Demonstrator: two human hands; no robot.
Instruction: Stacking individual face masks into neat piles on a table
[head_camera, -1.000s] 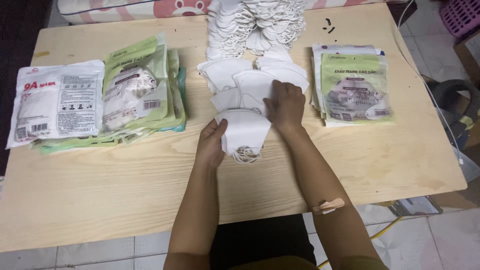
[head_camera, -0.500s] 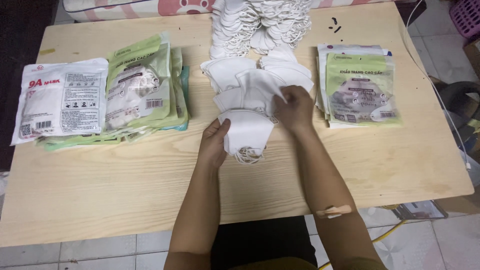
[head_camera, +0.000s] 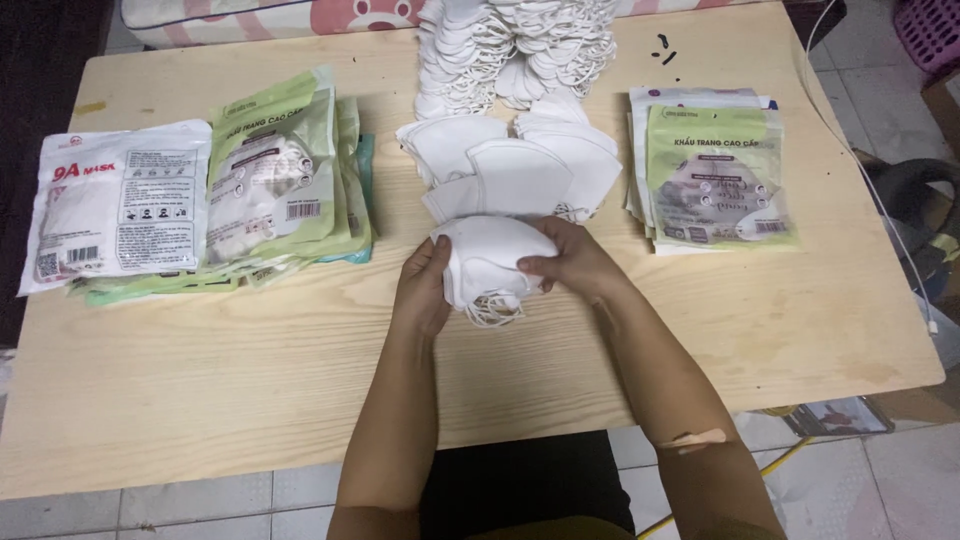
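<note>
Both hands have closed on the mask stack (head_camera: 492, 258): the right hand (head_camera: 572, 262), lately up on the loose masks (head_camera: 520, 172) beyond the fingers, now pinches the stack's right edge, thumb on top. The left hand (head_camera: 424, 286) cups its left side, fingers pressed together. So the stack reads as gathered and squared between the palms, on the table (head_camera: 250, 370). Filled packets (head_camera: 270, 185) lie well left of the fingers, flat packets (head_camera: 715, 175) right. Ear loops (head_camera: 490, 312) dangle below the fingers.
</note>
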